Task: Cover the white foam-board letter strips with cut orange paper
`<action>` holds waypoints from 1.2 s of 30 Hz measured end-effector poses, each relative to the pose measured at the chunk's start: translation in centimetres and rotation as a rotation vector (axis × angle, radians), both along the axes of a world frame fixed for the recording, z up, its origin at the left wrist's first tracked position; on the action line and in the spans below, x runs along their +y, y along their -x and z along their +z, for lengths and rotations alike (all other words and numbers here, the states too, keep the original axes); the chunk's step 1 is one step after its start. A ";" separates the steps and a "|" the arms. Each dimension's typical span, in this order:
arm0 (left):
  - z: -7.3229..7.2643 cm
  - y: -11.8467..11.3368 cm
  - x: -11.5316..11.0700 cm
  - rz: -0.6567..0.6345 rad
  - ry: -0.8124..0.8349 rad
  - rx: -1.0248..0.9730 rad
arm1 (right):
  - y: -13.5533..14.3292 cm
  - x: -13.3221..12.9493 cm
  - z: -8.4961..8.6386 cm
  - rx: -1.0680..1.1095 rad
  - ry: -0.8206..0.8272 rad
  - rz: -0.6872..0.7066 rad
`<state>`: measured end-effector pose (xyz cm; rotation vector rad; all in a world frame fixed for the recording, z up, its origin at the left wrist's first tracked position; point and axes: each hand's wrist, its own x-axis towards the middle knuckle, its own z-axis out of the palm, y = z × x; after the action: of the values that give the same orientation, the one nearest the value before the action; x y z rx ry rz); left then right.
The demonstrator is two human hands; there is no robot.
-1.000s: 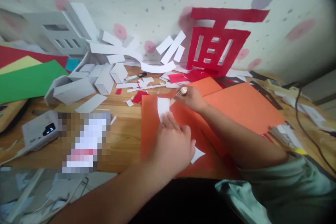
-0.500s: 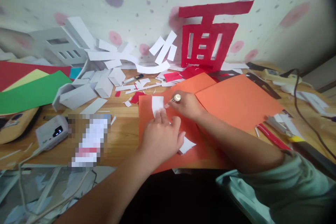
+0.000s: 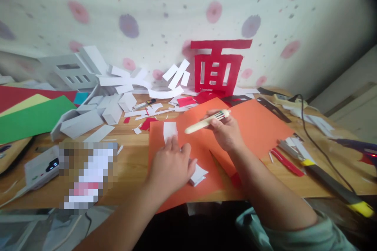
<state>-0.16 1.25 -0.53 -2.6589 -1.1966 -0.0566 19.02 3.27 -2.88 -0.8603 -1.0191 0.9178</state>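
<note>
My left hand lies with its fingers spread, pressing down a white paper piece on an orange sheet. Its fingertips cover the lower part of that piece. Beside its thumb rests a small stack of folded white paper. My right hand grips a thick cream multicolour pen, raised above the orange paper with its tip pointing left.
A red cut-out character leans on the wall. White paper boxes and coloured sheets lie left, near a pixelated phone-like object. At right are an orange sheet, a yellow-black cutter and a glue gun.
My right hand has lifted off the paper, moved right and tilted the pen to lie nearly level. My left hand stays on the white piece. The camera view has tilted up.
</note>
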 end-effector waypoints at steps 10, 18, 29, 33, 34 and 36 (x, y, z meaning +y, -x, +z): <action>0.4 -0.2 0.0 0.012 -0.022 0.057 | -2.7 -0.5 0.6 0.344 -0.102 0.306; -0.3 0.1 0.5 -0.019 -0.048 0.068 | -3.2 -0.8 0.6 0.422 -0.087 0.475; -0.5 0.2 0.5 -0.022 -0.071 0.057 | -2.1 -0.3 0.2 0.513 0.023 0.451; -0.8 0.3 0.6 -0.040 -0.090 0.040 | -1.7 -0.2 -0.1 0.500 0.040 0.401; -0.9 0.3 0.6 -0.042 -0.094 0.035 | -1.7 -0.2 -0.1 0.492 0.039 0.366; -1.0 0.4 0.6 -0.048 -0.101 0.024 | -1.6 -0.3 -0.1 0.469 0.032 0.301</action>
<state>-0.53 1.89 -1.50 -2.5930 -1.0933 -0.0895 20.65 2.99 -2.96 -0.4852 -0.7325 1.3207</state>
